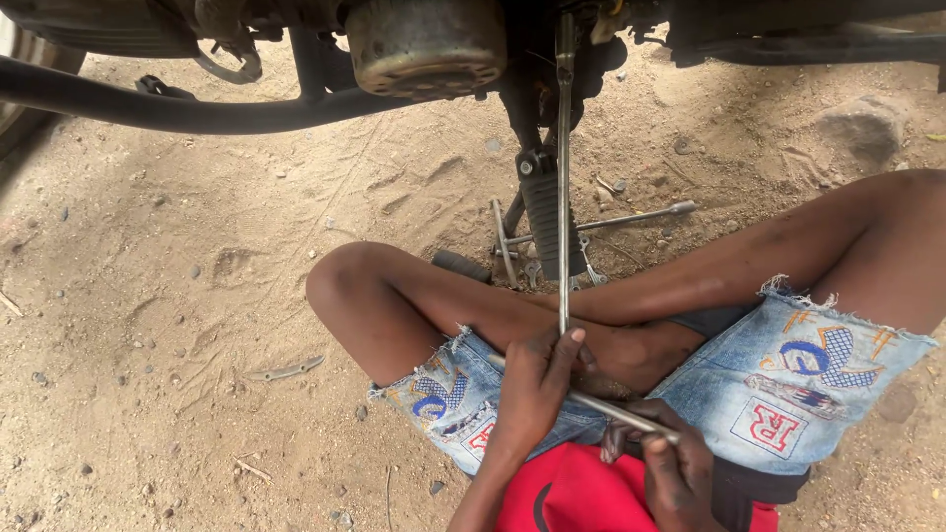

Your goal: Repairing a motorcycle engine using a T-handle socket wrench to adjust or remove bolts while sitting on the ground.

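Hands work a long T-wrench [564, 177] under a motorcycle. Its steel shaft stands near upright, the top end seated up among the dark engine parts beside a round rusty drum [426, 44], the lower end meeting a crossbar [601, 406] over the person's lap. The left hand [532, 384] has its grip closed on the joint where shaft and crossbar meet, fingers wrapped round the metal. The right hand [670, 463] has its grip closed on the crossbar's outer end, low in the view above a red shirt [567, 493]. The person sits cross-legged on sandy ground [148, 296] in frayed denim shorts [788, 384] with sewn patches. Behind the shaft hangs a black ribbed footpeg [542, 207]. Near it on the dirt lie another long wrench [631, 217], a few small spanners [507, 241], and a black cylinder [461, 266] just beside the left knee. A flat metal strip [286, 370] lies well apart to the left. A black frame tube [177, 110] runs along the top left.
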